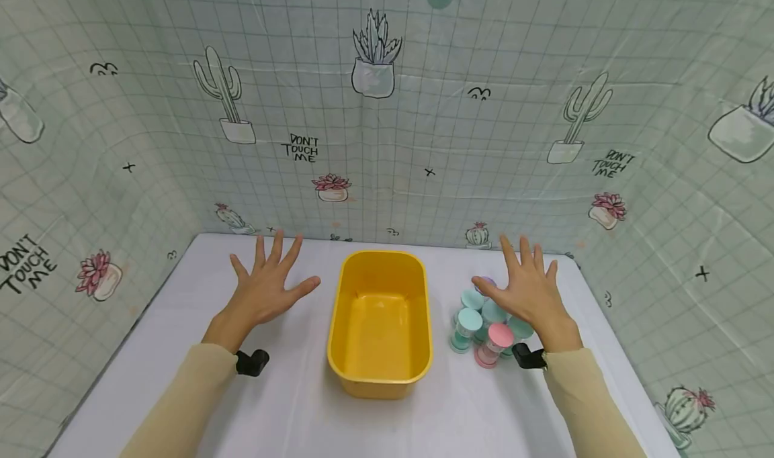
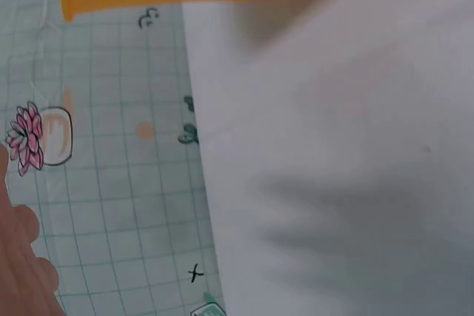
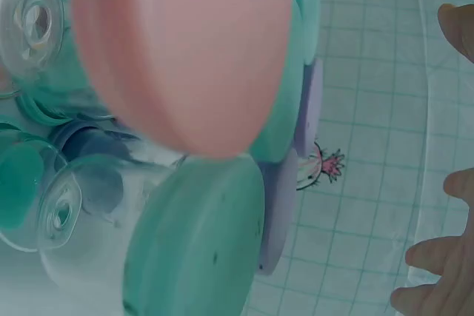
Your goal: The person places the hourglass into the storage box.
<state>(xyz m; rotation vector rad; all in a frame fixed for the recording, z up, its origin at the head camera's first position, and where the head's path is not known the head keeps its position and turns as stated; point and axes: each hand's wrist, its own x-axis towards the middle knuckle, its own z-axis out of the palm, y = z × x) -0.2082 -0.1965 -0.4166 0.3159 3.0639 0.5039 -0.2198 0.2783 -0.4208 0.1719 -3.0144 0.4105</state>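
To the left of the yellow plastic tub (image 1: 379,337), my left hand (image 1: 261,295) is held with its fingers spread and nothing in it. My right hand (image 1: 527,290) is likewise spread and empty, over the back right of a cluster of sand timers. One timer has a pink cap (image 1: 500,335); several have teal caps (image 1: 469,319), and purple caps (image 3: 278,216) show in the right wrist view. The timers stand upright, close together, with clear bulbs between their ends. My right hand and forearm partly cover the group in the head view.
The tub stands mid-table on a white tabletop (image 1: 290,404), its inside bare. Grid-patterned cloth (image 1: 423,129) with cactus drawings rises behind and on both sides of the table. Each wrist wears a black strapped device (image 1: 252,362).
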